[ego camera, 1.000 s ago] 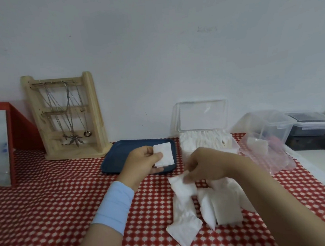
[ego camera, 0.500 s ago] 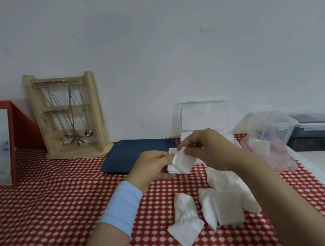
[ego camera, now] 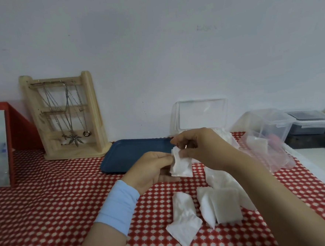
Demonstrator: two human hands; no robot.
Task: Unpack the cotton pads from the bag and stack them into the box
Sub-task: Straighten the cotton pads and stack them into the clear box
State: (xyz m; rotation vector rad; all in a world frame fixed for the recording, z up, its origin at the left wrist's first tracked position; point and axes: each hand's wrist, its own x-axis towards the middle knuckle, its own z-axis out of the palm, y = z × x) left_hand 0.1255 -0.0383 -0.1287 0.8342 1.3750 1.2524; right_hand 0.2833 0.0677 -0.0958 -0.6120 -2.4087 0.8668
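Both hands meet above the red checked tablecloth (ego camera: 48, 207). My left hand (ego camera: 151, 167) grips a small stack of white cotton pads (ego camera: 182, 164) from the left. My right hand (ego camera: 200, 149) pinches the top edge of the same stack. Several loose cotton pads (ego camera: 219, 203) lie on the cloth below the hands. The clear box (ego camera: 224, 137) with its lid (ego camera: 201, 114) raised stands behind my right hand, with white pads inside. The pinkish plastic bag (ego camera: 269, 150) lies to the right, a pad showing through it.
A dark blue tray (ego camera: 131, 153) lies behind my left hand. A wooden necklace stand (ego camera: 65, 118) leans on the wall at the left, beside a red box (ego camera: 18, 129). Clear lidded containers (ego camera: 277, 124) stand at the far right.
My right hand lifted a pad from the pile on the cloth and brought it up onto the pads in my left hand. Both hands now hold the stack together.
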